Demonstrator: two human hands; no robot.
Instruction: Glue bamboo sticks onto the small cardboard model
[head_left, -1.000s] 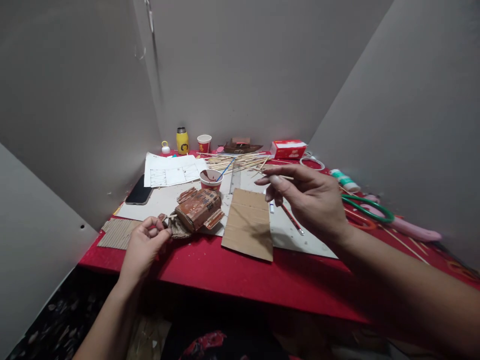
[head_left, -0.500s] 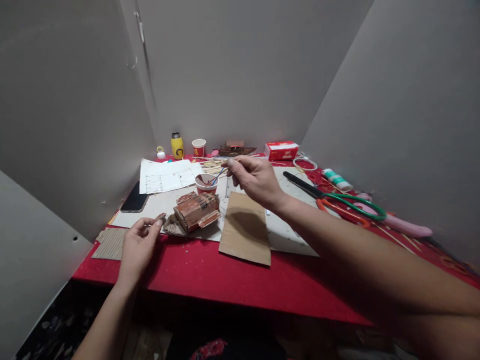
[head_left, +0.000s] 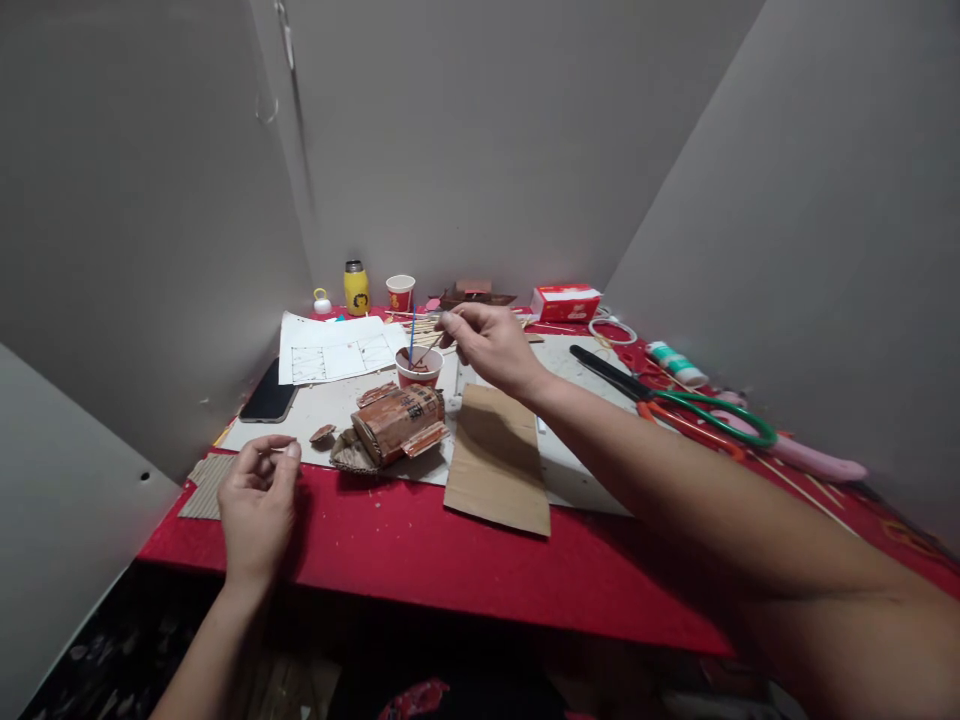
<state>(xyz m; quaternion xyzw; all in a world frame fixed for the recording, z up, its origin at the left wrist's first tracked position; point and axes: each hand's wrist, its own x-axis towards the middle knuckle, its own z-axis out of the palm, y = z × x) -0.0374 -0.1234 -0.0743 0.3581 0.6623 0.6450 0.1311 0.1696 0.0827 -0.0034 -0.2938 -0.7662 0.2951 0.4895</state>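
Observation:
A boat-like cardboard model (head_left: 397, 425), painted reddish brown with dark print showing through, sits at the front of the white board. My left hand (head_left: 259, 505) is just left of it, fingers loosely curled and holding nothing. A small brown-painted piece (head_left: 322, 434) lies between that hand and the model. Behind the model stands a paper cup (head_left: 418, 371) with brown paint inside. My right hand (head_left: 495, 345) pinches a thin stick (head_left: 429, 354) whose lower end dips into the cup. A blue stick (head_left: 412, 335) leans upright in the same cup.
A plain cardboard sheet (head_left: 499, 460) lies right of the model. Large scissors (head_left: 667, 400) are at the right. A phone (head_left: 268, 392) and a drawing sheet (head_left: 337, 350) lie left. A yellow bottle (head_left: 356, 288), another cup (head_left: 400, 292) and a red tissue pack (head_left: 566, 303) line the back.
My left hand has let go of the small brown piece and drawn back left. My right hand has shifted slightly left; the blue stick now stands more upright in the cup.

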